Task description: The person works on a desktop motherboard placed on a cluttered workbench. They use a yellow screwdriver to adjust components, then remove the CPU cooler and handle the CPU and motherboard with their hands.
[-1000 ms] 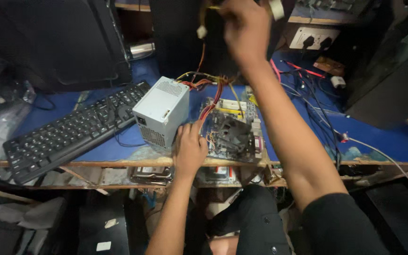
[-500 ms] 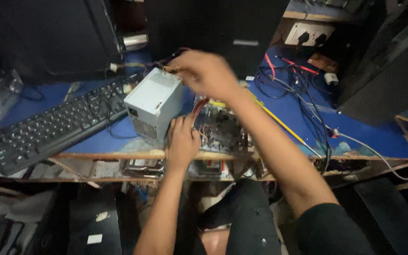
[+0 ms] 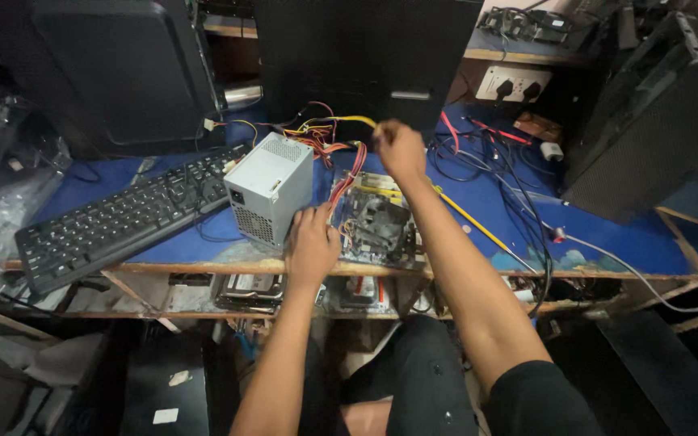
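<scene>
Head camera, looking down at a cluttered blue workbench [image 3: 607, 234]: a person's left hand [image 3: 311, 242] lies palm-down at the bench's front edge, fingers together and curled forward, pressing on the near-left corner of a bare motherboard [image 3: 377, 222] at centre frame. Its fingertips sit just beside the grey power supply box [image 3: 270, 187], which stands at about 10 o'clock from the board. The right hand [image 3: 400, 149], at 12 o'clock from the board, is closed in a fist around a bundle of yellow, red and black wires [image 3: 329, 133] that runs leftward to the back of the power supply. A black keyboard [image 3: 127, 218] lies tilted at 9 o'clock, well apart from both hands. Loose cables [image 3: 519, 173] sprawl at 3 o'clock, near a white wall socket strip [image 3: 513, 83] at 1 o'clock. Dark computer cases [image 3: 123, 73] stand along the back of the bench.
</scene>
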